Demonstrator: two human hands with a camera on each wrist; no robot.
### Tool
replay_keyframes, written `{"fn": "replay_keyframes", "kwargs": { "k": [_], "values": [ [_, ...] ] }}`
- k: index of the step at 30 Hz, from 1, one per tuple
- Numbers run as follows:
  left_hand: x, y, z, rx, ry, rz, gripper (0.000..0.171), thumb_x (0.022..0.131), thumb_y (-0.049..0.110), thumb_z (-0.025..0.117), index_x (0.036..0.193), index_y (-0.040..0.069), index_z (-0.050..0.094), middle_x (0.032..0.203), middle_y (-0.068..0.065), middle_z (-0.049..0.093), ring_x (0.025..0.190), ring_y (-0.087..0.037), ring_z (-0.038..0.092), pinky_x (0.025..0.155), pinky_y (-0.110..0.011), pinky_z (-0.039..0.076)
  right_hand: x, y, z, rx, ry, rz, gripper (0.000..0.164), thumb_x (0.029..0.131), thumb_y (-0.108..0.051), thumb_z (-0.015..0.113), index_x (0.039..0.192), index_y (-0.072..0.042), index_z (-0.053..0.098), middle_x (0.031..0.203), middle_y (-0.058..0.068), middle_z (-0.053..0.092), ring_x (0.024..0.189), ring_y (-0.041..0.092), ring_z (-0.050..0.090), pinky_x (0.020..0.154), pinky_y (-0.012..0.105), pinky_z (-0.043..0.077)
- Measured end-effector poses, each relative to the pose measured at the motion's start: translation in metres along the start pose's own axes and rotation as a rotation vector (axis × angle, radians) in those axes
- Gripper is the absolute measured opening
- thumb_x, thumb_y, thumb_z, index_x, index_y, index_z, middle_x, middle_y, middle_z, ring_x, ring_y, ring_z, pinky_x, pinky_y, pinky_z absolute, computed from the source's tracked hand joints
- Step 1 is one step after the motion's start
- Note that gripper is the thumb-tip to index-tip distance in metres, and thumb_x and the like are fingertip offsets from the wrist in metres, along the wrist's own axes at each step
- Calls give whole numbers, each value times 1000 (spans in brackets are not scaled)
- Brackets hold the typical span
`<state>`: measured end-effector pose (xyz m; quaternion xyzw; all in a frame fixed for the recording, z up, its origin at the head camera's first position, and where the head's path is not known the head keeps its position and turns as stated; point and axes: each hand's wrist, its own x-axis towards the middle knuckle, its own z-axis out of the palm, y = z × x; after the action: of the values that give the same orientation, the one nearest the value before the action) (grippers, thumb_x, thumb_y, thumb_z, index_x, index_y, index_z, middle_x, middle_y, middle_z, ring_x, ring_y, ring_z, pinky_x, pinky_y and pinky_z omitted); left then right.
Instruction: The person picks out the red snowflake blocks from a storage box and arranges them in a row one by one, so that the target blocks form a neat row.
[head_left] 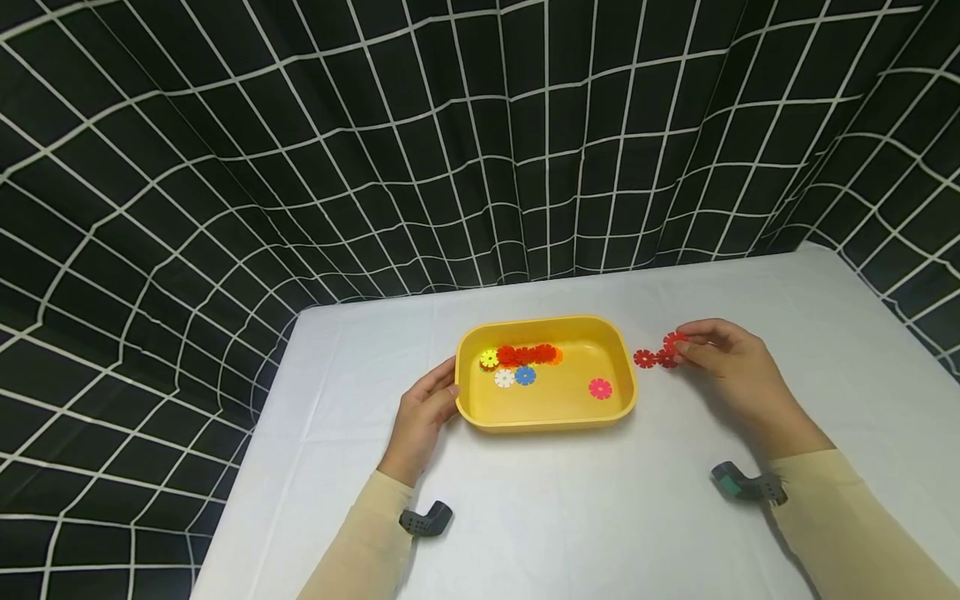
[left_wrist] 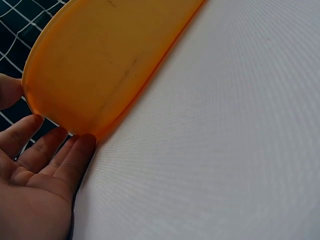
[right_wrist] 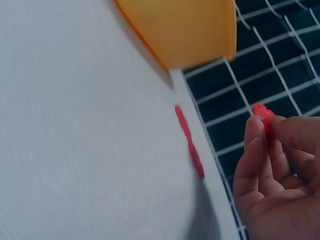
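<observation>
Fingers and thumb of my right hand (head_left: pixel 731 367) pinch one small red flower piece (right_wrist: pixel 260 111) at their tips, and the rest of those fingers bend in softly. That hand is up a bit, just past the right end of the yellow tray (head_left: pixel 555 408), on the side near the table's (head_left: pixel 570 508) back edge. Two red flowers (head_left: pixel 656 359), joined in a row, are right by it, between my fingers and the tray. From the right wrist, I see a gap between them and the piece I hold.

With my left hand (head_left: pixel 422 412) I touch the tray's left end. Those fingers are loose and stretched out, tips on the outside wall, and the thumb sits at the rim. Both arms come in from the bottom and lean toward the tray, in pale sleeves (head_left: pixel 840 508).

Inside the tray, a bunch of red flowers (head_left: pixel 528 355) lies along the back wall. A yellow flower (head_left: pixel 489 359) is in the back left corner, a white one (head_left: pixel 505 378) and a blue one (head_left: pixel 525 376) are in front of the bunch, and a pink one (head_left: pixel 600 389) is near the right end.
</observation>
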<state>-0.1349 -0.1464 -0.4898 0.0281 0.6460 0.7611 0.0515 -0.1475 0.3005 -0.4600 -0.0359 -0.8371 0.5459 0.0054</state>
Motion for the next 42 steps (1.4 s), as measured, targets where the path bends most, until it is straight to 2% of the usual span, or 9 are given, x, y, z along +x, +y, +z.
{"fn": "replay_keyframes", "kwargs": {
  "k": [6, 9, 13, 18, 23, 26, 33, 36, 42],
  "values": [
    [0, 0, 0, 5, 12, 0, 47, 109, 6, 62, 155, 5, 59, 155, -11, 59, 142, -27, 57, 110, -39, 55, 5, 12, -8, 10, 37, 36, 39, 111, -25, 67, 140, -1, 62, 122, 13, 68, 100, 12, 72, 85, 15, 59],
    [0, 0, 0, 2, 11, 0, 47, 109, 6, 62, 155, 5, 59, 155, -12, 59, 142, -27, 57, 109, -39, 55, 6, 16, -10, 14, 46, 48, 40, 112, -26, 66, 141, 1, 61, 124, 15, 69, 98, 8, 73, 85, 14, 58],
    [0, 0, 0, -5, 2, 6, 49, 108, 6, 62, 156, 2, 56, 157, -16, 57, 143, -31, 56, 108, -39, 56, 7, 21, -10, -45, 55, 76, 42, 114, -29, 62, 143, 1, 60, 128, 20, 68, 98, 6, 71, 83, 10, 56],
    [0, 1, 0, -3, -1, 1, 49, 109, 6, 61, 157, 2, 56, 157, -16, 56, 143, -31, 56, 108, -38, 56, 8, 27, -10, -142, 75, 98, 40, 115, -28, 58, 140, 3, 63, 124, 21, 68, 99, 14, 67, 77, 8, 54],
    [-1, 1, 1, 9, 1, -3, 48, 109, 6, 60, 157, 3, 57, 156, -14, 58, 142, -29, 56, 109, -38, 55, 8, 29, -8, -209, 84, 75, 39, 114, -27, 58, 137, 5, 65, 119, 22, 69, 103, 28, 64, 72, 9, 52],
    [-1, 1, 1, 14, 1, -1, 48, 109, 6, 60, 156, 4, 57, 156, -14, 57, 142, -29, 56, 109, -38, 55, 8, 29, -7, -246, 84, 77, 41, 114, -29, 60, 137, 4, 66, 120, 23, 70, 107, 34, 63, 74, 16, 52],
    [0, 0, 0, 10, -1, -5, 48, 109, 7, 61, 156, 5, 58, 156, -13, 58, 143, -28, 56, 110, -38, 54, 10, 29, -6, -300, 74, 74, 39, 113, -27, 61, 136, 4, 68, 120, 24, 68, 111, 40, 60, 87, 44, 54],
    [0, 0, 0, 7, -2, -10, 48, 109, 7, 61, 157, 5, 58, 157, -13, 57, 143, -28, 56, 110, -38, 54, 10, 30, -6, -322, 75, 58, 38, 113, -26, 61, 135, 4, 68, 119, 25, 68, 108, 41, 58, 86, 47, 53],
    [0, 0, 0, 16, 1, -9, 47, 109, 7, 61, 156, 6, 58, 157, -12, 57, 143, -27, 56, 110, -38, 54, 10, 29, -5, -334, 80, 50, 37, 113, -26, 61, 133, 5, 69, 121, 26, 67, 108, 41, 57, 85, 46, 52]
  ]
}}
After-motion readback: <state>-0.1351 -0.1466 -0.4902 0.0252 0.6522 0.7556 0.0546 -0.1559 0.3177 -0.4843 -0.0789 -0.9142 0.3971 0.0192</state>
